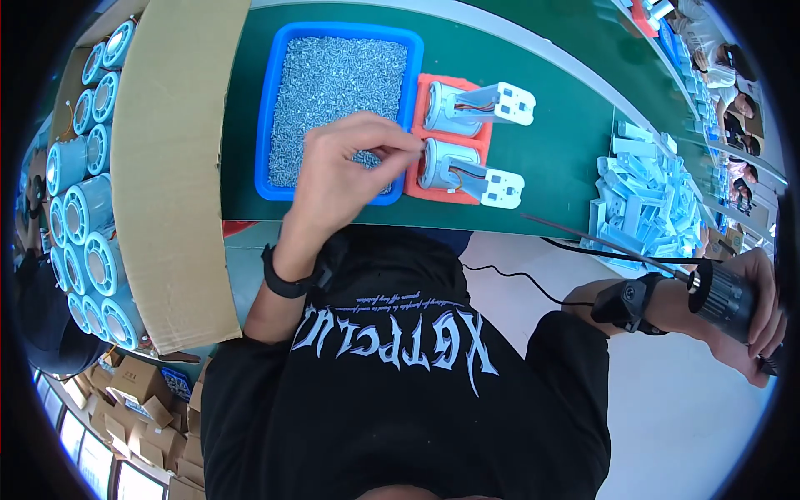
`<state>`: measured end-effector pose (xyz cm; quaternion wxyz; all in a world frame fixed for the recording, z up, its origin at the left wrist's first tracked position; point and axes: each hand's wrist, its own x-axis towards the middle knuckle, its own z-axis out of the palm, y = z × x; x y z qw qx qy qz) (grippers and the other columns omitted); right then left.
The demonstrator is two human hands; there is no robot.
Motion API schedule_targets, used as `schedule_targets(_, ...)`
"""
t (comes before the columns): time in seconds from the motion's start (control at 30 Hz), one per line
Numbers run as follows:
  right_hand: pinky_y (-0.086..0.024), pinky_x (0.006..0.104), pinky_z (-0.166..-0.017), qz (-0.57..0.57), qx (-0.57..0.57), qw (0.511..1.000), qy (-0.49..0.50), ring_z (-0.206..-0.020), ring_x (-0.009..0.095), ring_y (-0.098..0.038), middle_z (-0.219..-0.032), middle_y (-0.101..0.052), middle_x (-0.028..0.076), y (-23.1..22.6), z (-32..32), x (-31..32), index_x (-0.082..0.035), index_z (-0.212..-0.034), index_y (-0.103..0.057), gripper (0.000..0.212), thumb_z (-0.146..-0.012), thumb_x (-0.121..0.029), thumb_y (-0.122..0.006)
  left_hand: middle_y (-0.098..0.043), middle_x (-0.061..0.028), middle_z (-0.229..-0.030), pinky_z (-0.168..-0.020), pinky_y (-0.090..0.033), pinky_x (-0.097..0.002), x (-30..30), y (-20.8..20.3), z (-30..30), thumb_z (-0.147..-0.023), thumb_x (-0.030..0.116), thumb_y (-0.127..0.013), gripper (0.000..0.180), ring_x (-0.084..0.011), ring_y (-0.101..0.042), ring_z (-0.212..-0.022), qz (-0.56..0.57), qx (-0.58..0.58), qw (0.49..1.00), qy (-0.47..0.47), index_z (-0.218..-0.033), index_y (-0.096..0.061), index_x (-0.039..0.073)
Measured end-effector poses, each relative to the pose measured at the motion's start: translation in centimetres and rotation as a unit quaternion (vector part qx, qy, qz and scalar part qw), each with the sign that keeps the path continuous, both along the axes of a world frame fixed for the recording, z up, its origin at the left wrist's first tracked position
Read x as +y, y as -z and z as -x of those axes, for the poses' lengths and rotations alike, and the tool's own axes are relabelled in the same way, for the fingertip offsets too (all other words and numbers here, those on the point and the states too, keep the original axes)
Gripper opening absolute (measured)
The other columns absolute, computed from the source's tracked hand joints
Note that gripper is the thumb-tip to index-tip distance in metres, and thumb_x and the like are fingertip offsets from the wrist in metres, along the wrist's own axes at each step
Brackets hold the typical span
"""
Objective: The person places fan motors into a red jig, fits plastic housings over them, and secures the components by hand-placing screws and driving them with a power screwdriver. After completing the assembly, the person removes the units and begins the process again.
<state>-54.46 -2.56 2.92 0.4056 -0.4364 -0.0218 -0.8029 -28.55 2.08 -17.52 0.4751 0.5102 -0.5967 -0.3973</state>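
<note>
My left hand has thumb and forefinger pinched together at the left end of the nearer light-blue cylindrical housing. Whatever is in the pinch is too small or hidden to tell. That housing and a second light-blue housing behind it lie sideways in an orange-red foam holder. Each has wires and a white bracket at its right end. Out to the right, my right hand grips a black electric screwdriver, its long thin bit pointing left toward the table edge.
A blue tray full of small metal screws stands behind my left hand. Light-blue brackets are heaped at the right of the green table. Cardboard borders stacked housings at left. A black cord hangs below. People sit far right.
</note>
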Motion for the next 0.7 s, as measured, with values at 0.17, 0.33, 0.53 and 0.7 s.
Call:
schedule_targets(0.17, -0.047, 0.0216, -0.044, 0.005, 0.096, 0.99, -0.101, -0.049, 0.007, -0.051, -0.066, -0.05, -0.003, 1.5, 0.5, -0.5, -0.007, -0.11, -0.053, 0.046, -0.085, -0.046, -0.058, -0.067, -0.0083, -0.082, -0.062, -0.049, -0.0263, 0.1, 0.0, 2.7, -0.073, -0.004, -0.069, 0.012, -0.0155, -0.062, -0.07, -0.034, 0.194, 0.978, 0.072, -0.084, -0.069, 0.002)
schedule_targets(0.33, -0.048, 0.0214, -0.045, 0.005, 0.139, 0.979, -0.15, -0.049, 0.007, -0.052, -0.065, -0.051, -0.003, 2.5, 0.4, -1.0, -0.008, -0.106, -0.053, 0.044, -0.084, -0.045, -0.061, -0.066, -0.0075, -0.081, -0.062, -0.049, -0.0261, 0.2, 0.3, 3.8, -0.074, -0.006, -0.068, 0.015, -0.0124, -0.062, -0.073, 0.045, 0.144, 0.986, 0.067, -0.086, -0.069, 0.003)
schedule_targets(0.53, -0.049, 0.0212, -0.046, -0.007, 0.167, 0.966, -0.196, -0.048, 0.007, -0.052, -0.064, -0.052, -0.004, 2.4, 0.6, -1.1, -0.009, -0.101, -0.054, 0.042, -0.082, -0.044, -0.063, -0.066, -0.0086, -0.086, -0.065, -0.05, -0.0251, 0.4, 1.2, 4.3, -0.078, -0.005, -0.067, 0.011, -0.0143, -0.063, -0.075, 0.024, 0.196, 0.976, 0.095, -0.087, -0.068, 0.0)
schedule_targets(0.7, -0.055, 0.0189, -0.05, -0.017, 0.184, 0.962, -0.199, -0.049, 0.008, -0.061, -0.06, -0.06, -0.004, 3.6, 2.1, -1.5, -0.012, -0.074, -0.056, 0.032, -0.071, -0.032, -0.08, -0.068, -0.0072, -0.081, -0.063, -0.05, -0.025, 0.6, 1.6, 4.8, -0.076, -0.005, -0.067, 0.011, -0.0129, -0.062, -0.072, -0.108, 0.361, 0.921, 0.103, -0.086, -0.069, 0.0)
